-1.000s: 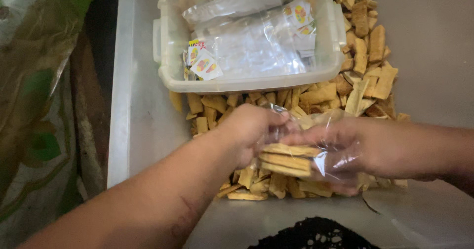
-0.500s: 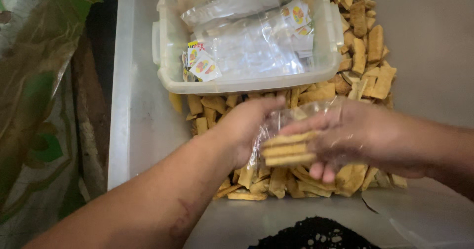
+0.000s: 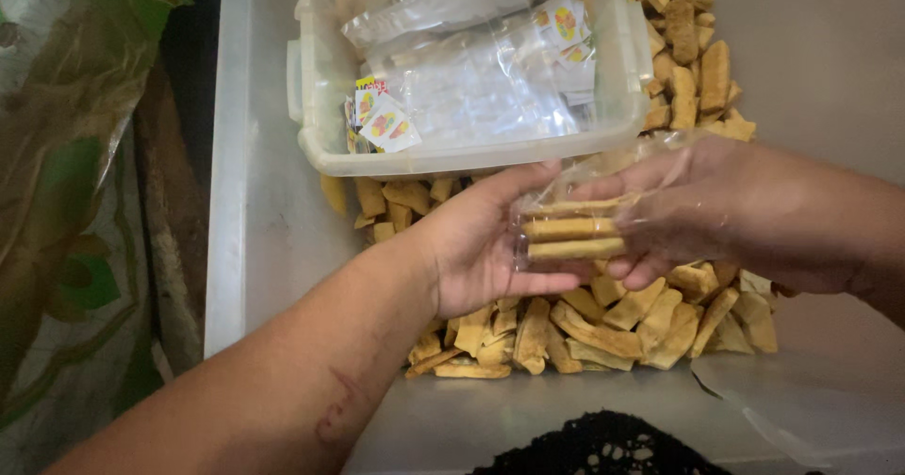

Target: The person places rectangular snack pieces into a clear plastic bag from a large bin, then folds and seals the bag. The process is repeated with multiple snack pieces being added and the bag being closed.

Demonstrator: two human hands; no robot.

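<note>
From the head view, a clear rectangular plastic tub [image 3: 311, 89] stands at the top of a pale grey tray-like surface [image 3: 273, 239]. Inside the tub lie flat, empty clear plastic bags [image 3: 471, 89], and among them small white square labels [image 3: 386, 122] printed in red, yellow and green: a bunch at the tub's left end and a few more at the upper right.

Around and below the tub's right side spreads a heap of tan, oblong cracker sticks [image 3: 603, 329], running from the top right corner down to the middle of the surface, some pieces tucked just under the tub's front wall. At the left hangs a crumpled translucent green-patterned plastic sheet [image 3: 66, 155]. A black lacy fabric [image 3: 603, 447] shows at the bottom edge, and a loose clear plastic sheet [image 3: 801, 400] lies at the lower right.

Above the heap, the left hand [image 3: 481, 249] lies palm up, fingers loosely curled under the end of a small clear plastic bag [image 3: 584, 211]. The bag holds three cracker sticks stacked lengthwise. The right hand [image 3: 707, 216] closes its grip round the bag's other end, partly wrapped by the plastic. The bag is held between both hands, just in front of the tub.
</note>
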